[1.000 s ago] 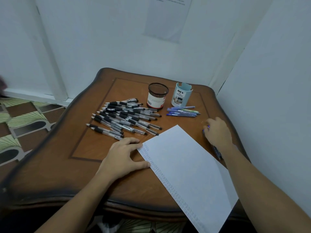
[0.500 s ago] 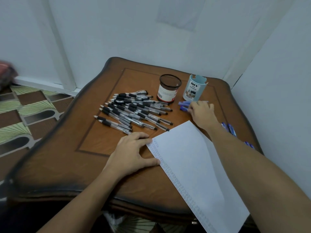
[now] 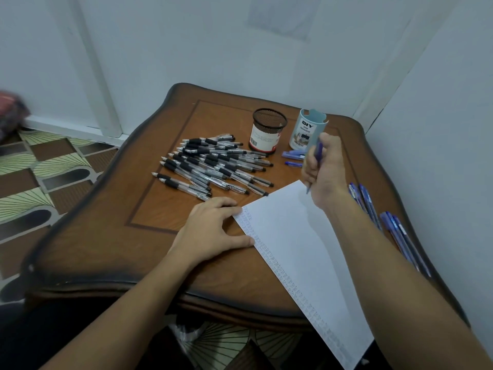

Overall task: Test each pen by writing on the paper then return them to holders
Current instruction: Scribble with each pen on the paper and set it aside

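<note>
blue is the pen point(image 3: 318, 153) that my right hand point(image 3: 324, 169) pinches, fingers curled round its barrel, tip down over the far corner of the paper point(image 3: 301, 249). i cannot tell whether the tip touches the sheet. my left hand point(image 3: 213, 228) lies flat on the desk point(image 3: 133, 209), fingers straight and a little spread, with thumb and fingertips touching the paper's left edge.

the white sheet lies at a slant across the desk, and its near end hangs out past the front rim. a band of small marks runs all along its left edge; they are too small to read.

just beyond my left hand is a loose heap of black-grip pens point(image 3: 213, 166) with clear barrels, lying mostly side by side. behind the heap stands a black mesh holder point(image 3: 268, 129) with a white and red label. beside it, to the right, stands a pale blue holder point(image 3: 308, 133) marked "diy". both stand upright. a few more blue pens point(image 3: 293, 155) lie flat at the foot of the pale holder, partly hidden by my right hand.

right of my right forearm, near the desk's right rim, other blue pens point(image 3: 365, 204) lie in two small groups, the nearer group point(image 3: 400, 236) close to the edge.

the desk is brown wood with a dark curved border, set in a corner of pale walls. patterned floor tiles point(image 3: 40, 169) show to the left.
</note>
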{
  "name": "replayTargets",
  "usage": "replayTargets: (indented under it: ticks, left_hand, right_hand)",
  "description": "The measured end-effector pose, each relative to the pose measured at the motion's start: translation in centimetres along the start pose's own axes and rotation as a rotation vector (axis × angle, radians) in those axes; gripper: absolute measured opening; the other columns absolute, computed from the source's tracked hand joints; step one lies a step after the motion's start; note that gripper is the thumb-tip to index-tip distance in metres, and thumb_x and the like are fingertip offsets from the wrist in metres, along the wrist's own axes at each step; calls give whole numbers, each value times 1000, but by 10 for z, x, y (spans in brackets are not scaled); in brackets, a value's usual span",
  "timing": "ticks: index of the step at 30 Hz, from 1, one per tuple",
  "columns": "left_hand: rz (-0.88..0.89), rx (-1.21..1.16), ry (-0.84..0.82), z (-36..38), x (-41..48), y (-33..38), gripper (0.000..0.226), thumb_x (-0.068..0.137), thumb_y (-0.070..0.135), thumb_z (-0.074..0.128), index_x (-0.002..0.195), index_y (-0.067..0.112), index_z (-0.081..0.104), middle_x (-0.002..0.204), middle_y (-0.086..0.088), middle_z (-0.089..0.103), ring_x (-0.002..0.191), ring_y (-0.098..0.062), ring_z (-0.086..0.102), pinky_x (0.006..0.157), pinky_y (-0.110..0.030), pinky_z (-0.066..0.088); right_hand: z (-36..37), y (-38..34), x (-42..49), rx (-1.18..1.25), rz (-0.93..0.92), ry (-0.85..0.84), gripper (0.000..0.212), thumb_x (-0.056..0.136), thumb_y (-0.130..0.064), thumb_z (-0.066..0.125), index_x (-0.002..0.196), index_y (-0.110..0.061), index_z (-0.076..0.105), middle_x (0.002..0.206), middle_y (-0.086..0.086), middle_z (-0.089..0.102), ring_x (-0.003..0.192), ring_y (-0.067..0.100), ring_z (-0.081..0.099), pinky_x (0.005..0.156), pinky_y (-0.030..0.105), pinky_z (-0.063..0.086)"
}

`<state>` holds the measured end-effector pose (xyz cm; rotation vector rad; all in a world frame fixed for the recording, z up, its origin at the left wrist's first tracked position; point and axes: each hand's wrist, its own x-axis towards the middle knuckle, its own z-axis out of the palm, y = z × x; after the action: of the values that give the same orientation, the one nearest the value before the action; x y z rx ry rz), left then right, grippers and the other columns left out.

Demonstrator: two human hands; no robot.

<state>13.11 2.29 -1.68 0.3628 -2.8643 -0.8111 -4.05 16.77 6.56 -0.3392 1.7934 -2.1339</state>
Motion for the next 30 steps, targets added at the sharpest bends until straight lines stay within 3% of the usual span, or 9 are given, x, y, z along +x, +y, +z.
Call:
replayTargets:
  ticks: [3,5,9,13,16,18,20,23,30]
  left_hand:
    - [0,-6,-1,0,0,0,81,70,73,66,138,30,53,143,15,44,132,-5,35,113,-36,25]
    - [8,-6,7,0,0,0,81,70,73,66,137,30,54,142,15,45,132,-5,35,112,-35,25]
    - [19,-4,25,2,0,-2,80,71,72,68,137,29,55,141,14,46,130,-5,37,111,-34,26]
    - [25,-1,33,3,1,-4,80,70,73,67,136,29,55,141,15,46,130,-4,36,109,-32,25]
    - [31,11,36,3,2,-4,80,71,73,66,137,29,54,141,15,45,130,-4,35,109,-32,24]
    - [37,9,43,4,2,-5,80,71,73,66,136,29,55,140,15,46,130,-4,36,108,-32,24]
    - [38,-4,52,5,1,-5,83,68,77,65,135,28,57,139,14,48,129,-4,38,108,-32,26]
    - [42,-16,60,6,1,-6,86,64,78,62,133,28,59,138,14,50,128,-5,40,109,-34,28]
    - [28,-20,45,6,2,-5,85,65,78,66,135,29,57,139,14,48,129,-5,38,109,-33,26]
  right_hand:
    - [6,12,-12,105,-16,-78,46,102,-45,41,79,-10,61,42,-4,33,42,13,35,48,25,35]
    - [10,25,-15,123,38,-131,55,106,-43,28,90,-5,65,50,2,49,54,18,53,59,29,48]
    - [11,54,-21,-5,150,-155,81,101,-61,10,86,-6,67,61,11,58,57,17,52,58,29,38]
    - [5,76,-25,-154,92,-229,71,90,-63,32,104,-5,70,88,16,75,74,21,67,52,24,44]
    - [2,82,-25,-246,-20,-280,36,83,-55,64,83,-19,70,78,6,72,72,18,63,60,27,48]
    - [2,86,-25,-393,-65,-278,28,77,-46,81,68,-26,63,71,2,67,75,19,61,71,37,49]
    - [3,89,-27,-405,-69,-263,27,76,-30,81,64,-19,60,64,5,64,71,21,59,70,39,48]
    - [6,90,-30,-434,-120,-218,26,75,-1,72,60,-4,51,52,1,53,57,12,48,57,27,40]
    - [9,88,-33,-502,-126,-209,26,74,6,68,58,-3,50,49,-6,47,50,1,43,48,13,37]
